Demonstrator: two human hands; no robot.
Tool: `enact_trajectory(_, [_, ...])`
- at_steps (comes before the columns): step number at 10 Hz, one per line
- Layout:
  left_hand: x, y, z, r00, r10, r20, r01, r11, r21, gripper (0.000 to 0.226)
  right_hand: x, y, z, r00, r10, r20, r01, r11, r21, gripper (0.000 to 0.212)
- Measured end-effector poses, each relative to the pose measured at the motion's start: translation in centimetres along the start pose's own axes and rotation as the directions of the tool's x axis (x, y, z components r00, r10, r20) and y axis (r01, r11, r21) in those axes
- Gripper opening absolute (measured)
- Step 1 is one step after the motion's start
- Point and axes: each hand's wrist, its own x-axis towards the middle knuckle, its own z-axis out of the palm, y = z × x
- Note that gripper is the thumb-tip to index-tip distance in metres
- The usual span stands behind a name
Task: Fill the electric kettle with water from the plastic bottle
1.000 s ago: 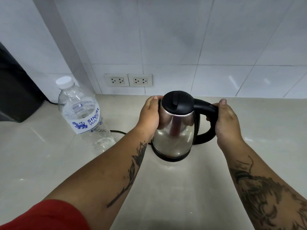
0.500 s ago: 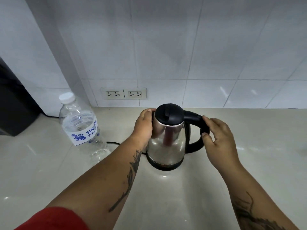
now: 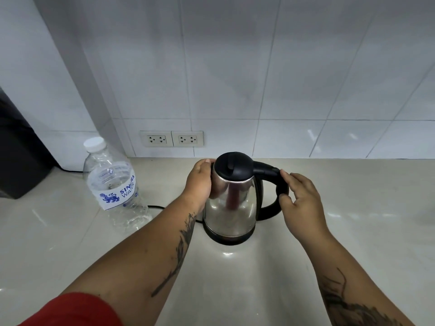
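Note:
The electric kettle (image 3: 231,205) stands on its black base at the middle of the counter. It has a shiny steel body, a shut black lid and a black handle pointing right. My left hand (image 3: 199,182) presses against the kettle's left side, just under the lid. My right hand (image 3: 302,201) rests fingertips and thumb on the outside of the handle, fingers spread and not wrapped around it. The clear plastic bottle (image 3: 115,184), with a white cap and a blue-printed label, stands upright to the kettle's left, apart from both hands.
A black power cord (image 3: 155,207) runs along the counter between bottle and kettle. Two wall sockets (image 3: 171,138) sit low on the tiled wall behind. A black appliance (image 3: 16,161) fills the far left. The beige counter (image 3: 353,220) stretches right.
My right hand has let go of its full grip on the handle and now only touches it with spread fingers. My left hand stays on the kettle body. The view has tilted upward.

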Motion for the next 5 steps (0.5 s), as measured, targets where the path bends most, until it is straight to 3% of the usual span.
enact_trajectory(3, [-1.3,4.2,-3.0,0.999,0.029,-0.03,-0.027,0.998,0.065,0.021,1.3,-6.1,-3.3,0.983,0.06,0.176,-0.075,0.994,0.079,0.054])
enact_trajectory(5, [-3.5,13.2,-6.8,0.998,0.027,0.05,-0.035,0.988,0.153,0.039,4.0,-15.0,-7.8,0.972,-0.056,0.227,0.044,0.997,0.058,0.064])
